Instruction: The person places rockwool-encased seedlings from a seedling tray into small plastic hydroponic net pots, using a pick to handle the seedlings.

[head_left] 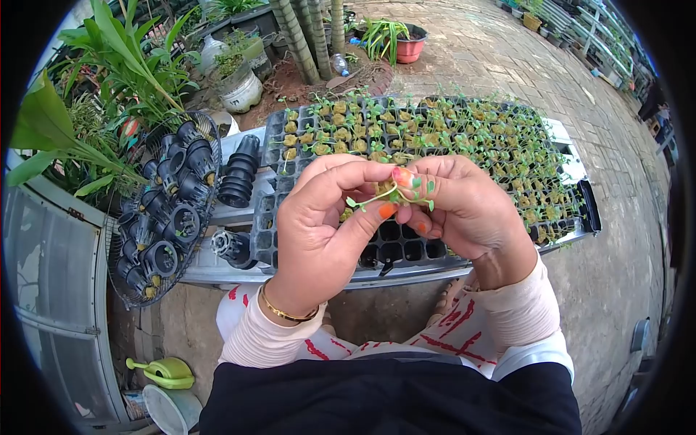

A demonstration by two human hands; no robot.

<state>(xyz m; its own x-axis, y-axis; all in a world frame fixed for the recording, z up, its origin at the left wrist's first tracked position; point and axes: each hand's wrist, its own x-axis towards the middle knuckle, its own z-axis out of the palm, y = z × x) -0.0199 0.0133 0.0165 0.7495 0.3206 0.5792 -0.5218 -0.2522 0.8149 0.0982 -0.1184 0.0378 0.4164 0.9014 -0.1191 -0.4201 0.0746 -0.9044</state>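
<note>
My left hand (319, 217) and my right hand (471, 206) meet over the near edge of the black seedling tray (265, 221). Between their fingertips is a small green seedling (383, 194) with thin pale stems and little leaves. The left thumb and index finger pinch it from one side, while the right fingers close on it from the other. Its lower part is mostly covered by the fingers. Many similar seedlings (453, 130) stand in brownish plugs in the tray cells. Several near cells hold no plug.
Left of the tray, a wire basket (212, 156) holds several black net pots (165, 225). A stack of black pots (239, 174) and a single net pot (230, 246) lie between them. A green watering can (170, 372) and white bucket (174, 409) are on the floor.
</note>
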